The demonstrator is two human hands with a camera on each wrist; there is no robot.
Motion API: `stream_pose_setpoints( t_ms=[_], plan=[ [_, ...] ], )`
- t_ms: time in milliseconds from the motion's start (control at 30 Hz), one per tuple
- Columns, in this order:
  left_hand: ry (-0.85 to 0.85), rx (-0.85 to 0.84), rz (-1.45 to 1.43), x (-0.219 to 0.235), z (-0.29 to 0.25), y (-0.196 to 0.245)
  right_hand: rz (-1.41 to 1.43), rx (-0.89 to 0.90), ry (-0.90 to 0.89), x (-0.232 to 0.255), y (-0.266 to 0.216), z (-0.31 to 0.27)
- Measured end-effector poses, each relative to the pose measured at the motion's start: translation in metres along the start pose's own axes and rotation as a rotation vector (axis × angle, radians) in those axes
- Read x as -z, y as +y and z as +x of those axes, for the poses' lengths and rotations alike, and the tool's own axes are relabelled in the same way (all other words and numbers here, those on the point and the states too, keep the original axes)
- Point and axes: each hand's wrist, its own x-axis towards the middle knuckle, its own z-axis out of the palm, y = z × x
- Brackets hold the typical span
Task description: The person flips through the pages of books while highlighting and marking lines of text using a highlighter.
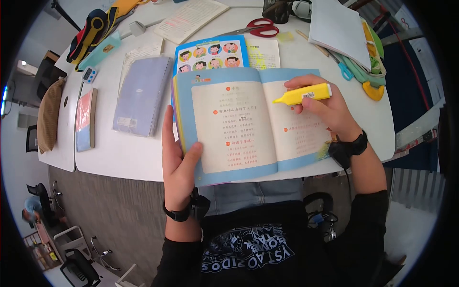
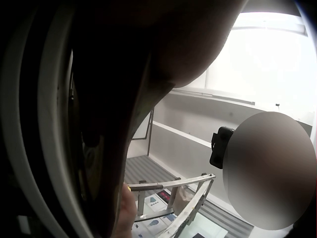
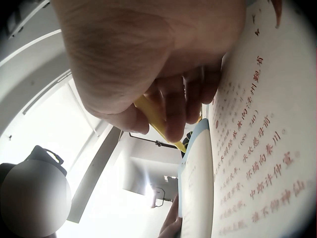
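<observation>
An open book with blue page borders lies tilted at the table's front edge in the head view. My left hand holds its left side, the thumb on the page border and the fingers behind. Over the right page, my right hand pinches a yellow highlighter, its tip pointing left toward the middle of the book. In the right wrist view the highlighter sits between thumb and curled fingers of the right hand, beside the printed page. The left wrist view is mostly dark.
Behind the book lie a blue picture booklet, red scissors and an open paper book. A lilac notebook, a small book and a timer are at left. White paper and a green pouch stand at right.
</observation>
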Motion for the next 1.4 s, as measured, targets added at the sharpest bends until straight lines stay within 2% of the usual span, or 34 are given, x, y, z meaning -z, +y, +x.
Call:
stream_pose_setpoints(
  t_ms=[100,167,300,367,400,467,800,867,967,1100,1400],
  plan=[
    [0.01,0.046,0.004,0.002,-0.002,-0.002,0.002,0.02,-0.062,0.001,0.002,0.0],
    [-0.007,-0.019,0.053,0.003,0.0,-0.005,-0.277,0.194,-0.137,0.002,0.003,0.002],
    [-0.029,-0.081,0.105,0.005,0.003,-0.005,-0.277,0.21,-0.221,0.001,0.002,0.005],
    [-0.033,-0.083,0.102,0.006,0.002,-0.007,-0.088,0.095,-0.21,-0.003,0.003,0.004],
    [-0.027,-0.074,0.1,0.006,0.001,-0.007,-0.085,0.087,-0.216,-0.003,0.003,0.005],
    [-0.044,-0.074,0.094,0.005,0.0,-0.005,-0.135,0.172,-0.233,-0.005,0.004,0.005],
    [-0.029,-0.095,0.087,0.004,0.002,-0.005,-0.209,0.173,-0.26,-0.003,0.005,0.007],
    [-0.035,-0.09,0.088,0.006,0.0,-0.009,-0.361,0.284,-0.281,-0.002,0.008,0.009],
    [-0.027,-0.072,0.05,0.002,0.0,-0.004,-0.245,0.187,-0.25,-0.008,0.005,0.005],
    [-0.048,-0.08,0.067,0.002,0.002,-0.003,-0.236,0.23,-0.259,-0.005,0.008,0.005],
    [-0.031,-0.08,0.093,0.003,0.001,-0.006,-0.196,0.199,-0.208,-0.01,0.007,0.003]
  ],
)
